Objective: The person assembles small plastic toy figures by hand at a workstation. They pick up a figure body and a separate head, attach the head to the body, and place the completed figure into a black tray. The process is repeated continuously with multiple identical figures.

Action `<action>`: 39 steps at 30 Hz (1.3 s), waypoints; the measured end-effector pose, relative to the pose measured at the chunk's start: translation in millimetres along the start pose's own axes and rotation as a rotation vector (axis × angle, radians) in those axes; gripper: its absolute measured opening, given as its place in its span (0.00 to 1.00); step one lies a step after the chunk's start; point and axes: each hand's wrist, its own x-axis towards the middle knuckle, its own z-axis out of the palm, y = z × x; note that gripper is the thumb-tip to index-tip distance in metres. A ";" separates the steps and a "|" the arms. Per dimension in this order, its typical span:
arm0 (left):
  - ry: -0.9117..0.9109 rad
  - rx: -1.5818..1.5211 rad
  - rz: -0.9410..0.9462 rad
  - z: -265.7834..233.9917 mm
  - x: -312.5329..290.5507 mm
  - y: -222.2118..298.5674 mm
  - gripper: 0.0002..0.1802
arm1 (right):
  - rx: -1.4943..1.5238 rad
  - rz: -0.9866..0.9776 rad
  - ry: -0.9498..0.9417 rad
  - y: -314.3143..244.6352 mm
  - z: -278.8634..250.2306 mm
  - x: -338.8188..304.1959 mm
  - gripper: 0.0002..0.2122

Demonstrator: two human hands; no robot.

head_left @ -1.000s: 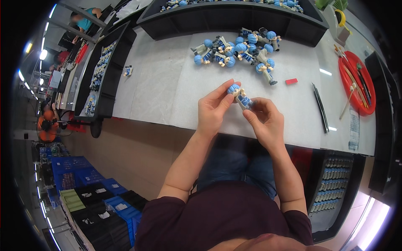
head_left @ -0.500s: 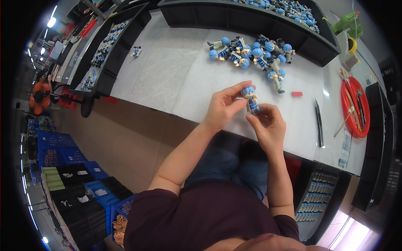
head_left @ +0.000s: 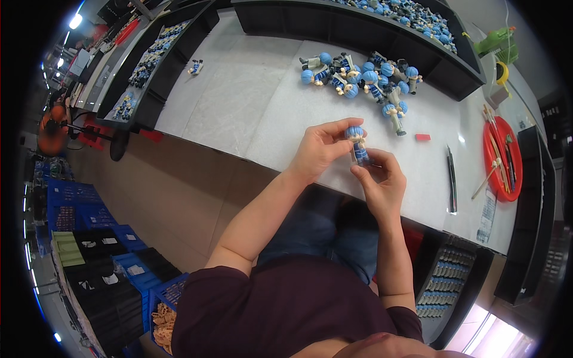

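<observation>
1. Blue-haired figurine (head_left: 360, 151) is sitting between my two hands, just over the table (head_left: 239, 89), close to the middle of its near edge; I am seeing its face turned toward the camera.
2. With the left hand (head_left: 319, 149) I am grasping the figurine at its head and upper body, thumb in front.
3. With the right hand (head_left: 385, 182) I am grasping its lower end between thumb and fingers, which are partly hiding the feet.
4. Beyond my hands, a loose pile of similar figurines (head_left: 370, 78) is lying toward the far edge, pieces touching and overlapping at mixed angles.
5. Along the far edge, a long black tray (head_left: 334, 33) is holding many more.
6. At the left edge, a black bin (head_left: 155, 98) is holding small blue, white and dark pieces; one lone piece (head_left: 195, 67) is lying on the table near it.
7. Right of my hands, a small red block (head_left: 422, 137) is lying apart, and a thin black tool (head_left: 452, 179) is stretching toward the near edge.
8. By the right edge, a red dish (head_left: 518, 156) is carrying brushes (head_left: 496, 143).
9. Below the near right corner, a lower tray (head_left: 446, 280) is holding rows of blue-topped pieces.
</observation>
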 end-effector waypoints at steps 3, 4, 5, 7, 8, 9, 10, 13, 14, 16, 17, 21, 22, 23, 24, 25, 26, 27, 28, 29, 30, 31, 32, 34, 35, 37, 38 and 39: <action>-0.003 -0.030 -0.016 -2.0 0.4 -1.5 0.22 | 0.008 0.029 0.018 -0.1 0.1 -0.9 0.15; -0.004 -0.033 -0.020 -1.4 0.4 -0.7 0.22 | 0.011 0.027 0.025 1.1 0.1 -1.1 0.15; -0.005 -0.036 -0.023 -0.9 0.4 0.1 0.23 | 0.015 0.024 0.032 1.7 0.2 -1.3 0.15; -0.008 -0.031 -0.029 -0.1 0.3 1.7 0.22 | 0.007 0.025 0.036 1.6 0.4 -1.6 0.15; -0.009 -0.028 -0.031 0.2 0.2 2.3 0.22 | 0.003 0.026 0.038 1.6 0.6 -1.9 0.15; -0.007 -0.019 -0.035 0.6 0.3 2.8 0.23 | 0.003 0.027 0.040 1.7 0.6 -2.0 0.15; -0.006 -0.011 -0.039 1.0 0.3 3.1 0.23 | 0.004 0.029 0.042 2.0 0.8 -2.2 0.15; -0.003 0.009 -0.045 2.2 0.7 3.8 0.23 | 0.002 0.027 0.044 1.4 1.0 -2.6 0.14; -0.002 0.015 -0.045 2.3 0.8 3.9 0.23 | 0.001 0.025 0.045 1.0 1.1 -2.6 0.14; -0.005 0.022 -0.046 1.5 0.6 3.8 0.23 | -0.001 0.013 0.048 2.0 1.5 -2.4 0.14; -0.006 0.025 -0.047 1.2 0.3 3.8 0.23 | -0.003 0.007 0.049 2.5 1.6 -2.3 0.14; 0.012 0.046 -0.030 2.4 -0.2 2.9 0.24 | 0.023 0.030 0.025 2.8 1.0 -2.5 0.14; 0.011 0.047 -0.026 2.2 -0.4 3.0 0.25 | 0.052 0.031 0.026 2.8 1.8 -2.5 0.14; 0.010 0.049 -0.023 1.9 -0.6 3.0 0.25 | 0.082 0.031 0.028 3.0 2.4 -2.3 0.14; 0.004 0.025 -0.026 1.0 -0.5 2.6 0.25 | 0.086 0.027 0.026 3.6 2.4 -2.2 0.14; -0.003 0.000 -0.029 -0.6 -0.1 1.8 0.25 | 0.091 0.022 0.023 4.5 2.0 -2.1 0.14; -0.010 -0.024 -0.032 -1.8 0.2 1.2 0.25 | 0.096 0.017 0.021 4.7 1.7 -1.9 0.15; -0.013 -0.052 -0.038 -2.5 0.4 0.9 0.25 | 0.087 0.015 0.020 4.1 1.7 -1.7 0.15; -0.016 -0.081 -0.044 -3.1 0.6 0.6 0.25 | 0.078 0.012 0.020 3.1 1.7 -1.5 0.15; -0.020 -0.109 -0.051 -3.3 0.8 0.5 0.25 | 0.069 0.010 0.019 2.5 1.6 -1.3 0.15; -0.018 -0.108 -0.052 -3.4 0.6 0.6 0.25 | 0.068 0.013 0.019 3.0 1.7 -1.5 0.15; -0.017 -0.107 -0.052 -3.3 0.4 0.7 0.25 | 0.067 0.017 0.019 3.9 1.7 -1.6 0.15; -0.016 -0.105 -0.053 -3.2 0.1 0.9 0.25 | 0.067 0.020 0.019 4.4 1.7 -1.6 0.15; -0.016 -0.096 -0.054 -2.3 -0.3 1.9 0.25 | 0.062 0.024 0.018 4.1 1.4 -1.8 0.15; -0.016 -0.091 -0.054 -1.8 -0.5 2.1 0.25 | 0.059 0.026 0.018 3.8 1.1 -1.9 0.16; -0.007 -0.057 -0.031 -1.7 -0.6 0.8 0.25 | 0.093 0.011 0.028 3.5 1.0 -2.4 0.16; -0.002 -0.039 -0.020 -1.2 -0.6 0.2 0.25 | 0.110 0.003 0.033 3.2 0.8 -2.5 0.16; 0.012 -0.045 -0.007 1.0 -0.7 0.8 0.24 | 0.102 -0.011 0.042 3.0 0.7 -2.5 0.16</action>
